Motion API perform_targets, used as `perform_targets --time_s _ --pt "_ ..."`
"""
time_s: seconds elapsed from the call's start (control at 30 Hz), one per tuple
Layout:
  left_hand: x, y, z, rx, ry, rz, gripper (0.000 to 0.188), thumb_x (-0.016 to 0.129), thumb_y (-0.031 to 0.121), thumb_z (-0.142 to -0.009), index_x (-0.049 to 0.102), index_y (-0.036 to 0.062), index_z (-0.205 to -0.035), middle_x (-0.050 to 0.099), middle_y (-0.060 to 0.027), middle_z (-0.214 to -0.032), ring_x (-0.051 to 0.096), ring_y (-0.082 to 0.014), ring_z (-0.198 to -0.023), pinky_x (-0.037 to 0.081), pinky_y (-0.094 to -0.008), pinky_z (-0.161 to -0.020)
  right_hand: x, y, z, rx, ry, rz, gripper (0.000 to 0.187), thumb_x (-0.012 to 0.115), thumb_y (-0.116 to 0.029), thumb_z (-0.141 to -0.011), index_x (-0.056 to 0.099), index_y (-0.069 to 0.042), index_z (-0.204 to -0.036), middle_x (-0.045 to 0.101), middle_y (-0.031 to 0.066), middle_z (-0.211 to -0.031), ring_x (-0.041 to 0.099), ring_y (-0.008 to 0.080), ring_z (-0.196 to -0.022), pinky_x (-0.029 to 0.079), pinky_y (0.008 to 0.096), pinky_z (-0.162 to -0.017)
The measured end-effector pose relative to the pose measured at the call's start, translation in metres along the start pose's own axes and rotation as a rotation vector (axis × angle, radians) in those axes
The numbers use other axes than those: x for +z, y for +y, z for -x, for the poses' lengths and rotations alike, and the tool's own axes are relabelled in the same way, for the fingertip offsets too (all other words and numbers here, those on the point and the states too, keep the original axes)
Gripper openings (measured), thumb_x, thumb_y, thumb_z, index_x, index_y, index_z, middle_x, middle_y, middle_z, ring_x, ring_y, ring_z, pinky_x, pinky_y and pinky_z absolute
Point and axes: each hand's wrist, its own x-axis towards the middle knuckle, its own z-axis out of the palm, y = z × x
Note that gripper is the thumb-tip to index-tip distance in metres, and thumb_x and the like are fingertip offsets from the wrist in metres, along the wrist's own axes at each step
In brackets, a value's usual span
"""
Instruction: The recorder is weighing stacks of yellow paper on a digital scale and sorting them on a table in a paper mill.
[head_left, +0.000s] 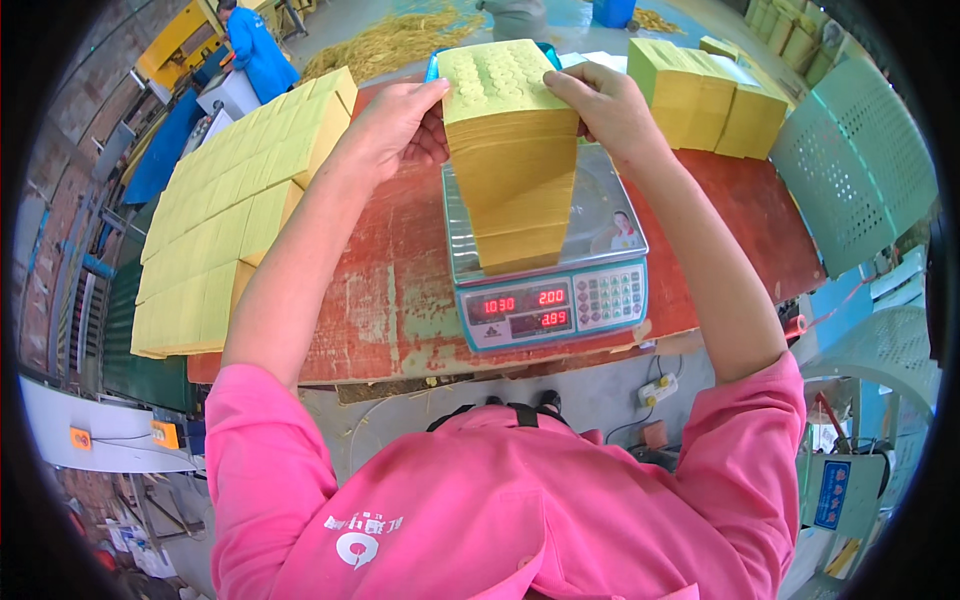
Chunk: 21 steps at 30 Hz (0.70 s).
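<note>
A tall stack of yellow paper sheets [515,175], its top sheet marked with rows of round patterns, stands upright on a digital weighing scale [605,225]. My left hand [395,125] is closed at the stack's upper left edge, thumb by the top corner and fingers curled along the side. On the opposite side, my right hand [612,108] grips the upper right edge, with its thumb over the top sheet and its other fingers partly hidden behind the paper. Red digits glow on the scale's front panel [550,305], beside a keypad.
Yellow paper stacks [215,240] stand in rows on the left of the worn red table [370,290]; more paper stacks [700,100] stand back right. A pale green perforated chair [855,160] adjoins the table's right side. A person in blue [255,50] works at the far left.
</note>
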Motion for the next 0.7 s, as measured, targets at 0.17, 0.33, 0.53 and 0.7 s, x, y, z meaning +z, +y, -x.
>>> perform_targets --time_s 0.17,0.33,0.53,0.7 --pt "0.001 -0.004 0.005 -0.031 0.015 0.044 0.040 0.050 0.042 -0.097 0.062 0.0042 -0.091 0.066 -0.0079 -0.071 0.063 -0.0154 -0.053 0.048 -0.0254 -0.046 0.003 -0.001 0.007 -0.016 -0.013 -0.017 0.043 0.067 -0.036 -0.088 0.068 0.004 -0.105 0.064 0.0075 -0.076 0.061 0.0125 -0.063 0.051 0.0287 -0.058" --pt "0.002 -0.014 0.008 0.009 0.075 0.141 0.038 0.051 0.041 -0.097 0.060 0.0041 -0.094 0.065 -0.0074 -0.072 0.063 -0.0160 -0.054 0.048 -0.0265 -0.048 -0.002 0.008 0.013 -0.067 0.044 -0.051 0.041 0.066 -0.035 -0.090 0.067 0.003 -0.107 0.063 0.0066 -0.082 0.059 0.0106 -0.067 0.050 0.0266 -0.063" --pt "-0.025 -0.079 0.047 -0.007 0.381 0.198 0.029 0.054 0.034 -0.098 0.057 0.0061 -0.103 0.063 -0.0061 -0.078 0.060 -0.0145 -0.061 0.046 -0.0272 -0.054 -0.049 0.073 0.053 0.066 0.264 -0.264 0.030 0.061 -0.026 -0.095 0.068 0.000 -0.110 0.064 0.0046 -0.084 0.057 0.0101 -0.066 0.045 0.0252 -0.060" --pt "-0.062 -0.251 0.118 0.029 0.618 -0.615 0.033 0.057 0.027 -0.096 0.056 0.0004 -0.117 0.067 -0.0142 -0.099 0.066 -0.0271 -0.091 0.052 -0.0390 -0.080 -0.130 0.242 0.109 0.234 0.465 0.109 0.032 0.061 -0.025 -0.095 0.065 -0.001 -0.115 0.069 0.0087 -0.100 0.067 0.0196 -0.084 0.051 0.0302 -0.076"
